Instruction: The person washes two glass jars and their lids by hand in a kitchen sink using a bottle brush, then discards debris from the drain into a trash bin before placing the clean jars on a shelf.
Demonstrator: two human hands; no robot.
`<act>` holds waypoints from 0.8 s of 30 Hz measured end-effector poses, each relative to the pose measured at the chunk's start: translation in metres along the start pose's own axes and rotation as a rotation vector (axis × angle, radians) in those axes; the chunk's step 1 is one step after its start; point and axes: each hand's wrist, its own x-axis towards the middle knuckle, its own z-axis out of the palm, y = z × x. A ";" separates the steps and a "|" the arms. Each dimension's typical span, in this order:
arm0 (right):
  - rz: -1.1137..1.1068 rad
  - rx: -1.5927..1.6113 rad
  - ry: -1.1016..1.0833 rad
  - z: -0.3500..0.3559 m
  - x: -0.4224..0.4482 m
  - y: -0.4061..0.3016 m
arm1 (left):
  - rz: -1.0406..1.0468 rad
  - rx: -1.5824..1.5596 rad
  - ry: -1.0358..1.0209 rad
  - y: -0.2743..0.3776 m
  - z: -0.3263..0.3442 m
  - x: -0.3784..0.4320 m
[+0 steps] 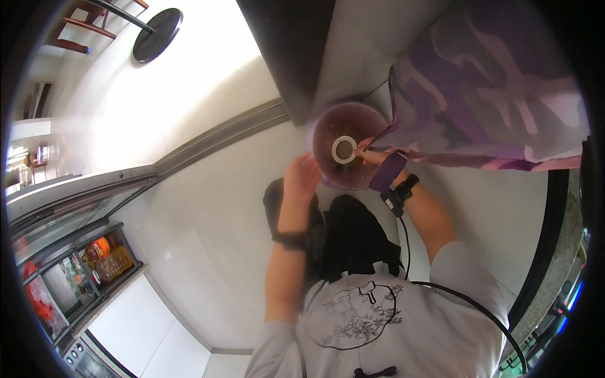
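A round, translucent pinkish bin or basin [326,123] stands before my knees, with a pale perforated ring [336,150] at its middle. My left hand [304,172] is at its left rim, slightly blurred; whether the fingers touch the rim cannot be told. At the right side, over the round vessel, my right hand [369,152] pinches the lower edge of a purple, grey and pink camouflage-patterned cloth or cover [482,108]. A purple band [388,172] lies by that wrist. The cloth partly hides the right fingers.
A dark panel [302,56] rises beyond the round vessel. Metal door tracks [222,137] cross the pale floor [203,227]. At lower left stands a rack [90,279] with bottles; a stone counter edge [557,245] runs at right. A black cable [477,304] hangs near my right arm.
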 end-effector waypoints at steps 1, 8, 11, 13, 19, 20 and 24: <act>-0.002 0.004 0.005 -0.001 -0.009 -0.002 | -0.004 0.011 0.014 0.000 0.001 0.000; 0.069 0.461 0.007 -0.012 -0.018 0.009 | -0.054 0.008 -0.075 -0.010 0.006 0.002; -0.044 0.625 0.141 -0.008 -0.039 -0.004 | -0.049 0.080 -0.147 -0.012 0.007 -0.002; 0.075 0.703 0.081 -0.016 -0.038 -0.002 | -0.055 0.115 -0.166 -0.016 0.012 -0.009; -0.014 0.751 0.155 -0.019 -0.080 -0.005 | -0.018 0.156 -0.183 -0.029 0.010 -0.029; -0.008 0.759 0.152 -0.019 -0.093 -0.010 | -0.043 0.084 -0.200 -0.033 0.003 -0.031; -0.042 0.763 0.196 -0.035 -0.155 -0.038 | -0.122 0.172 -0.235 -0.041 0.019 -0.069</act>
